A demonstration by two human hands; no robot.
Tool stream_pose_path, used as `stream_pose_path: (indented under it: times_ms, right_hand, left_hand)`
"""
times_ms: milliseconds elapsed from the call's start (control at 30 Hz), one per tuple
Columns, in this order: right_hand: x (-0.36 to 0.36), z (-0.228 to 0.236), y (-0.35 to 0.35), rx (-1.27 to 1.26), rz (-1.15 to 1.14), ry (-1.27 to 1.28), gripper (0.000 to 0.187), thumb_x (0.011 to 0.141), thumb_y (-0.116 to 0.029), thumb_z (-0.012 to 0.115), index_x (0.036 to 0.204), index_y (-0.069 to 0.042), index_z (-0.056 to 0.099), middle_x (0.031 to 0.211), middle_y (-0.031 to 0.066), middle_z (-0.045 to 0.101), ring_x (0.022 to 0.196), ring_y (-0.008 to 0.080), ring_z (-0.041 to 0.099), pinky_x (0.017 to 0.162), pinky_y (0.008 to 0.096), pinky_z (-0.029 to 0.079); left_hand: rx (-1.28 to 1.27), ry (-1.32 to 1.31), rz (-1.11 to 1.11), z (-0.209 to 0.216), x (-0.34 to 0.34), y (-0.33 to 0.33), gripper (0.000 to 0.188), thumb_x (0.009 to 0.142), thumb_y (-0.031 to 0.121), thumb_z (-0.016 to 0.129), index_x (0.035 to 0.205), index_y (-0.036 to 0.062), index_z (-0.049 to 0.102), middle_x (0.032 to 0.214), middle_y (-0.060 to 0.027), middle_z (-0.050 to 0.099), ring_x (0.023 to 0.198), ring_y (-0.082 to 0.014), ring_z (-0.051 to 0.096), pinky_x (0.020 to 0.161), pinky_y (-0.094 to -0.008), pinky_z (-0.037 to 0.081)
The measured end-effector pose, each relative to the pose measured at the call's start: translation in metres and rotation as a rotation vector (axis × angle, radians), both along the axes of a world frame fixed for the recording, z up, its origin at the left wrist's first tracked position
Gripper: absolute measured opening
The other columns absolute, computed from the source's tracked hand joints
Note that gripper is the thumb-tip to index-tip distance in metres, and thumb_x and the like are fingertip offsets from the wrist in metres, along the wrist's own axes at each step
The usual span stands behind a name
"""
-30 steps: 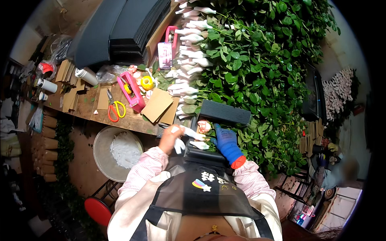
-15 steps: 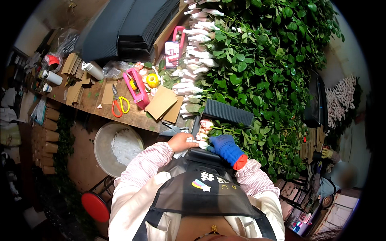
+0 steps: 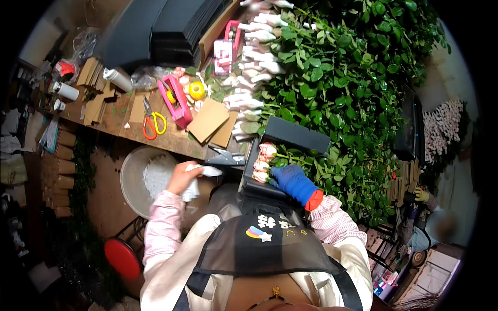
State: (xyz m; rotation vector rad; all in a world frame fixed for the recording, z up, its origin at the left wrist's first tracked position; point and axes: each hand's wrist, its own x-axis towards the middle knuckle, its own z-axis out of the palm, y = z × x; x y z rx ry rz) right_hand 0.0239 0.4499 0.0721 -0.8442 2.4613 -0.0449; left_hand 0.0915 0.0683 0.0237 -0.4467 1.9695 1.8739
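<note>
My left hand (image 3: 181, 178), bare, is off to the left of the black corrugated tray, its fingers closed on white mesh flower sleeves (image 3: 208, 171). One sleeve points right from the fingertips and others hang below the hand. In the black tray (image 3: 249, 161) lie several peach-pink roses (image 3: 265, 153), their heads bare and their stems running right. My right hand (image 3: 293, 184), in a blue knit glove, is closed around a stem just behind the nearest rose head (image 3: 260, 175). Its fingertips are partly hidden. A stapler (image 3: 226, 157) lies between my left hand and the tray.
A large heap of leafy roses (image 3: 332, 83) with white-sleeved heads (image 3: 259, 36) covers the right side. On the wooden table are scissors (image 3: 153, 119), a pink tape dispenser (image 3: 175, 102) and brown cards (image 3: 208, 120). Below the table edge stands a bin (image 3: 128, 179) of white sleeves.
My left hand has moved left, away from the roses, carrying a white sleeve off a rose head, which now shows bare. My right hand has stayed by the stem.
</note>
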Motion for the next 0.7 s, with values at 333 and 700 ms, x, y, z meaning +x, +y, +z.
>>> stream_pose_path:
  times_ms: [333,700]
  right_hand:
    - [-0.003,0.008,-0.012,0.096,0.159,0.014,0.013,0.095,-0.022,0.053,0.101,-0.019,0.064,0.082,0.0095,0.072,0.08,0.0302,0.073,0.065,0.0444,0.053]
    - [-0.008,-0.001,-0.004,-0.072,0.178,0.04,0.012,0.092,-0.025,0.058,0.1,-0.02,0.066,0.079,0.0088,0.071,0.077,0.0294,0.071,0.064,0.0441,0.052]
  left_hand:
    - [-0.713,0.078,-0.259,-0.005,0.026,0.0,0.033,0.087,0.035,0.072,0.104,0.0062,0.071,0.103,-0.0146,0.071,0.097,-0.0344,0.067,0.085,-0.0417,0.053]
    - [-0.277,0.471,-0.561,-0.009,-0.073,0.149,0.105,0.065,0.045,0.092,0.14,0.0003,0.034,0.141,-0.0273,0.036,0.135,-0.0457,0.034,0.115,-0.0487,0.031]
